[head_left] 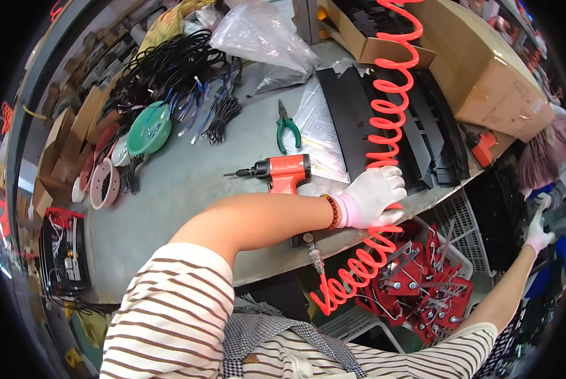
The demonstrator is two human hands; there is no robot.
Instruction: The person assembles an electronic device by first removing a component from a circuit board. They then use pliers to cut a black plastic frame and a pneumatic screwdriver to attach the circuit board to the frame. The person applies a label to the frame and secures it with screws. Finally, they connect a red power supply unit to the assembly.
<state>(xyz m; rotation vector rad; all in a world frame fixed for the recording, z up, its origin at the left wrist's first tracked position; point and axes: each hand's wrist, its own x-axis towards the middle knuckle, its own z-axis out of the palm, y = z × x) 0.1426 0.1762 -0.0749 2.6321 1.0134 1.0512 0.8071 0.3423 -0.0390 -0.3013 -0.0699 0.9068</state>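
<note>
Coiled hose (384, 123) — in left hand (373, 197)

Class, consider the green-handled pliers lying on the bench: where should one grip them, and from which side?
Probably best by both green handles, coming from the near side: they point toward the viewer, slightly spread, while the metal nose points away.

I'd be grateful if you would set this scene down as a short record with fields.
Left hand: white-gloved, closed on the red coiled hose
Right hand: gloved, stretched out far right; grip unclear
Bench middle: red-and-black driver, green-handled pliers
Bench left: green bowl with small contents, black cables
Upper right: cardboard box
Beside bench: heaped red metal parts
</note>
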